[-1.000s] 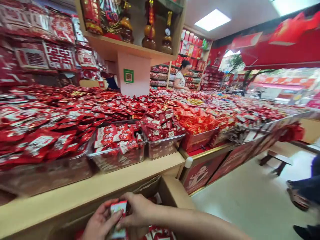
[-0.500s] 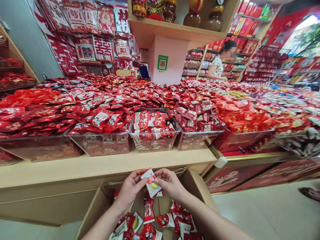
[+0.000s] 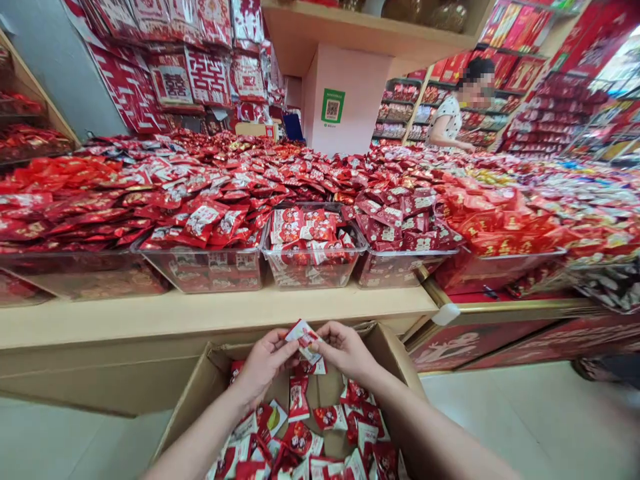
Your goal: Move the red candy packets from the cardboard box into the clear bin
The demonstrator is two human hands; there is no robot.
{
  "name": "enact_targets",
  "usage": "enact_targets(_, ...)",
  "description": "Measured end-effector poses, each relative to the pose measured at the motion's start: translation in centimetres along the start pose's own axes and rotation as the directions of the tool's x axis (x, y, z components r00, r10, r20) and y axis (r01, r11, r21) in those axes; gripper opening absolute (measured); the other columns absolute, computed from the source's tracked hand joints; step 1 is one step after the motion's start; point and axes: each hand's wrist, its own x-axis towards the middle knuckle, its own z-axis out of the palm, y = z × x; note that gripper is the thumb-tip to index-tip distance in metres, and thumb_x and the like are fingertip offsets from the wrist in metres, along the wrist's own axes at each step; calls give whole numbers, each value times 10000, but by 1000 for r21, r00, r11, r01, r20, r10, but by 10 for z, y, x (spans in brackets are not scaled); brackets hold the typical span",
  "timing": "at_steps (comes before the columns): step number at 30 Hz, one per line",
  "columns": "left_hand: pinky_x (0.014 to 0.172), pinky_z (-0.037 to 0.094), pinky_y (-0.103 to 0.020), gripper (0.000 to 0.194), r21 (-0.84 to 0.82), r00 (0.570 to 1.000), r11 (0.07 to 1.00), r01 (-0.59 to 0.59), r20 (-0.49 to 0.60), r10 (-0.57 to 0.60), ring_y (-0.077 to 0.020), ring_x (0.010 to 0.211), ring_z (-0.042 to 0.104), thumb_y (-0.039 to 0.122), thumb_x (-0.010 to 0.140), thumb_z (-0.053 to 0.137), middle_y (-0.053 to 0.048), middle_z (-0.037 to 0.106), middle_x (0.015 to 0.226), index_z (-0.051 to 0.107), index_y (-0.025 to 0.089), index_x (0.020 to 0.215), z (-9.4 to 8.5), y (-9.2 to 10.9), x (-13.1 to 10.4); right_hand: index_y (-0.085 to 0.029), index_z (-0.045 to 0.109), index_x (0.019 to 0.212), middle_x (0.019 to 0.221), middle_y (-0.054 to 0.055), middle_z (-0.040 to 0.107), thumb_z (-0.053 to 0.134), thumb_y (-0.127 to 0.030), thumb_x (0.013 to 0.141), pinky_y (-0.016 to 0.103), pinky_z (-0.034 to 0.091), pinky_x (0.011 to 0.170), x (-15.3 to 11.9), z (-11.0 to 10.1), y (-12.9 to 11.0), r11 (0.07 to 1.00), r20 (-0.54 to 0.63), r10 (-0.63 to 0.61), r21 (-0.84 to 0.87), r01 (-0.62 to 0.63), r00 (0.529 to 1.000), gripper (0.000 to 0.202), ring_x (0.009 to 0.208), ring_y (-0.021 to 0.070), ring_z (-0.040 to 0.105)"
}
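Between both hands is a small white and red candy packet (image 3: 304,340), tilted, held above an open cardboard box (image 3: 186,393). My left hand (image 3: 267,360) pinches its left edge between thumb and fingers. On its right edge, my right hand (image 3: 345,348) grips in the same way, the thumb lying across the front. Below them, several red and white wrapped candies (image 3: 303,440) lie loose in the box. Straight ahead, a clear plastic bin (image 3: 314,267) holds similar red and white packets in a stack.
A pale wooden ledge (image 3: 150,317) runs behind the box, carrying clear bins heaped with red packets (image 3: 200,220). A white corner guard (image 3: 446,314) caps the ledge of the right counter. Beyond the heaps stands a person (image 3: 445,123) in a spotted top.
The view has tipped downward, showing more of the box's contents. The packet has turned a little in my fingers and leans further over. The person at the back has an arm reaching forward.
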Motion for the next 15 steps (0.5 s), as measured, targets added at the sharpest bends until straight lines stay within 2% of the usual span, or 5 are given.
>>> enact_targets(2, 681, 448, -265, 287, 353, 994, 935, -45, 108, 7, -167, 771, 578, 378, 758, 450, -52, 626, 876, 572, 159, 898, -8, 2, 3, -151, 522, 736, 614, -24, 526, 557, -330, 698, 199, 368, 500, 1, -6, 0, 998, -60, -26, -58, 23, 998, 186, 532, 82, 459)
enact_targets(4, 721, 423, -268, 282, 669, 980, 739, -81, 187, -62, -170, 785, 569, 359, 757, 428, -44, 632, 882, 594, 179, 897, -22, 2, 5, -154, 519, 733, 600, -30, 508, 552, -329, 701, 193, 351, 481, 1, -12, -1, 996, -109, -41, -79, 32, 993, 181, 514, 77, 441)
enact_targets(7, 722, 402, -322, 218, 820, 970, 572, 3, 136, -202, -237, 750, 574, 308, 567, 621, -56, 657, 778, 649, 184, 745, -47, -7, 6, -160, 510, 725, 607, -31, 502, 548, -339, 698, 195, 355, 480, 1, -18, -3, 998, -143, -32, -59, 24, 989, 185, 510, 79, 440)
enact_targets(10, 734, 391, -364, 449, 909, 948, 411, 63, 74, -309, -320, 818, 558, 210, 290, 744, -89, 661, 826, 665, 199, 732, -59, -22, 5, -166, 508, 710, 610, -32, 496, 537, -345, 701, 195, 349, 476, -1, -18, -3, 993, -109, -41, -114, 28, 993, 181, 502, 77, 427)
enact_targets(15, 851, 213, -549, 385, 974, 950, 223, 44, 28, -310, -412, 996, 415, 241, 314, 741, -143, 600, 976, 672, 207, 691, -38, -42, 0, -174, 525, 674, 518, -47, 445, 521, -279, 706, 187, 291, 443, -8, -13, 0, 910, 60, -69, -405, 87, 996, 110, 467, 76, 378)
